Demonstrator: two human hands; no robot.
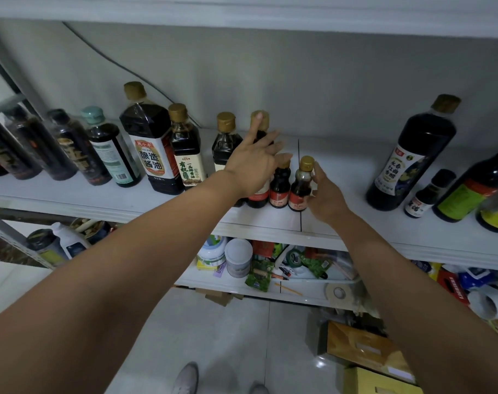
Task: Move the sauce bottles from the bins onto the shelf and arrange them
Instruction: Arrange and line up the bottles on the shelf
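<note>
The right hand (pixel 326 194) curls its fingers round a small dark, glossy sauce bottle with a gold cap and red label (pixel 301 189), which stands at the front of the white shelf (pixel 341 172). The left hand (pixel 250 166) is spread wide, one fingertip on a taller gold-capped bottle (pixel 266 122). These slick, narrow-based bottles stand packed together, so a careless nudge could topple several.

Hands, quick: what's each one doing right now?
Left hand: open, fingers spread in front of a tall bottle.
Right hand: holding the small bottle that stands on the shelf.
</note>
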